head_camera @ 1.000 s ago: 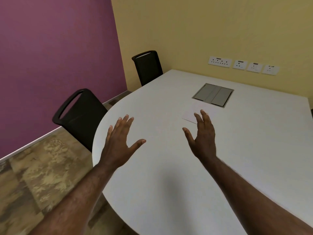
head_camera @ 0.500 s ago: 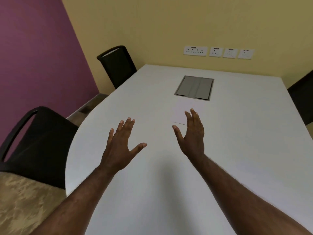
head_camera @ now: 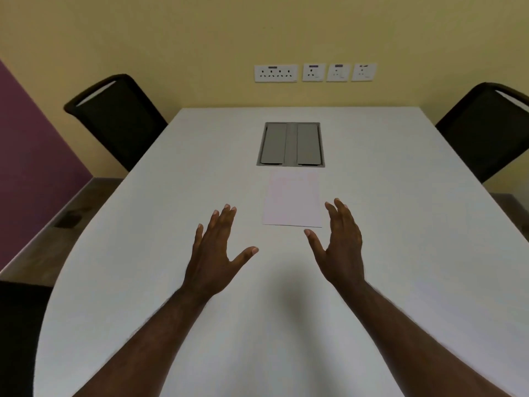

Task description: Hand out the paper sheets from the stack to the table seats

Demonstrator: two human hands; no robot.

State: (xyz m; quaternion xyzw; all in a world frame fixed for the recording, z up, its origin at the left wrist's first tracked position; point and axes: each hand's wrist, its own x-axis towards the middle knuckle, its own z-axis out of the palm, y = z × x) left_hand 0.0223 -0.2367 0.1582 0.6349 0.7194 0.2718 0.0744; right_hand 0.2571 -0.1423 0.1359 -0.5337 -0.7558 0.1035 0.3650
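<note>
A white stack of paper sheets [head_camera: 292,199] lies flat in the middle of the white table [head_camera: 143,253], just in front of a grey cable hatch. My left hand [head_camera: 216,249] hovers over the table to the lower left of the stack, fingers spread, holding nothing. My right hand [head_camera: 340,243] is beside the stack's near right corner, palm turned inward, fingers apart and empty. Neither hand touches the paper.
The grey cable hatch [head_camera: 292,144] is set into the tabletop beyond the stack. Black chairs stand at the far left [head_camera: 114,118], far right [head_camera: 486,130] and near left [head_camera: 17,325]. Wall sockets [head_camera: 315,72] line the yellow wall behind.
The view has swung right, so the table is now seen head-on and a right-hand chair shows. Both hands stay open; the right hand no longer covers the stack.
</note>
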